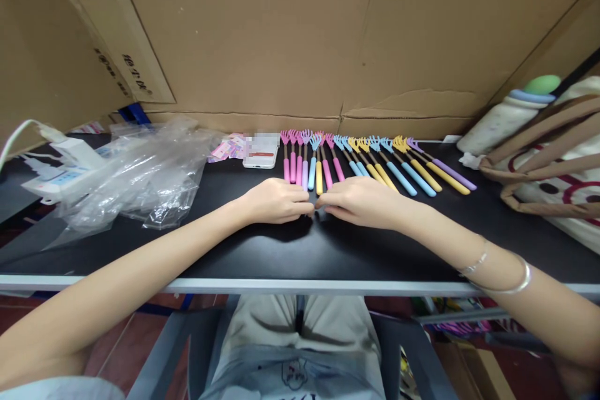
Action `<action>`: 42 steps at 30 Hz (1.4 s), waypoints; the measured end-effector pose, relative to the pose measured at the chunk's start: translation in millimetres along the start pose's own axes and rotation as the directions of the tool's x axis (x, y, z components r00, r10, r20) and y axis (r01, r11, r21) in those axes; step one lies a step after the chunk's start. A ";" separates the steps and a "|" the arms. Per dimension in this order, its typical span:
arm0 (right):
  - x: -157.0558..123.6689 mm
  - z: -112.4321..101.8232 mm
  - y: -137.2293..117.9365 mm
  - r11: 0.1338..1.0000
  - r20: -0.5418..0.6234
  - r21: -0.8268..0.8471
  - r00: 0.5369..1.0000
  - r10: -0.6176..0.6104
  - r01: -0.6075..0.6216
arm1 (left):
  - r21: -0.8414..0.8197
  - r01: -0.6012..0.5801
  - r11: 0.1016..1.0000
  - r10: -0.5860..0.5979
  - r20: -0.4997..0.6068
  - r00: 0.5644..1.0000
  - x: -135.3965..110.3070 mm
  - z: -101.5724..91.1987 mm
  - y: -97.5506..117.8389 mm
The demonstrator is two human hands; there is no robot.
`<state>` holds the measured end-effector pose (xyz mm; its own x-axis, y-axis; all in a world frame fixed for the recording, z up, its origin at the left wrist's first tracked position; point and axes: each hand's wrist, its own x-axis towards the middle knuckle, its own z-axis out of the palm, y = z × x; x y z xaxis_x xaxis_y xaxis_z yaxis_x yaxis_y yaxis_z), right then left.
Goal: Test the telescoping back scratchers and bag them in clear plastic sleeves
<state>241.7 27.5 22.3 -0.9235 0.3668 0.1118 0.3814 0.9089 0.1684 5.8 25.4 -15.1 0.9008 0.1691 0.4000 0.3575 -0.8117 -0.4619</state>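
A row of back scratchers (312,164) with claw-shaped heads and pink, purple, blue and yellow handles lies on the black table (281,250), heads toward the cardboard wall. My left hand (280,201) is closed at the near ends of the pink and purple handles. Facing it, my right hand (359,202) is also closed, knuckles up, covering the ends of several handles. The fingertips of both hands almost meet in front of a yellow-handled back scratcher (319,176). Whatever is between the fingers, if anything, is hidden.
Clear plastic bags (140,169) lie at the left beside a white power strip (65,178). Small printed cards (228,148) and a white phone-like device (261,151) sit left of the row. A bottle (504,119) and a bag (553,169) stand at the right.
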 end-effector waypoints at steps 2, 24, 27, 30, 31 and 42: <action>4.8 3.4 -3.0 1.000 -0.032 0.000 0.999 -0.025 0.025 | -0.006 -0.008 1.000 0.008 -0.001 1.000 -0.4 -0.5 -0.5; -13.6 7.1 -6.6 0.992 -0.056 0.128 0.998 0.031 -0.023 | 0.102 -0.004 0.995 -0.004 0.077 0.997 -1.8 -13.6 -11.5; -14.6 4.2 -6.0 0.993 -0.060 0.101 0.996 0.073 -0.066 | 0.130 0.170 0.977 -0.187 0.131 0.974 -15.6 -28.6 -34.3; -14.4 3.3 -6.2 0.991 -0.057 0.105 0.995 0.086 -0.080 | 0.191 0.518 0.834 -0.543 0.113 0.832 -41.5 -49.2 -64.0; -14.2 3.5 -6.4 0.991 -0.054 0.108 0.995 0.086 -0.080 | 0.217 0.609 0.763 -0.640 0.120 0.759 -53.1 -56.2 -74.1; -14.4 7.9 -7.5 0.996 -0.080 0.079 0.995 0.058 -0.052 | 0.356 0.894 0.272 -0.845 0.534 0.044 -175.2 -69.5 -136.1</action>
<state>251.8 17.0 11.8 -0.8936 0.4020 0.1996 0.4244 0.9015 0.0846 -217.8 67.4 32.7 -0.1308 0.9913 -0.0148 0.9903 0.1299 -0.0501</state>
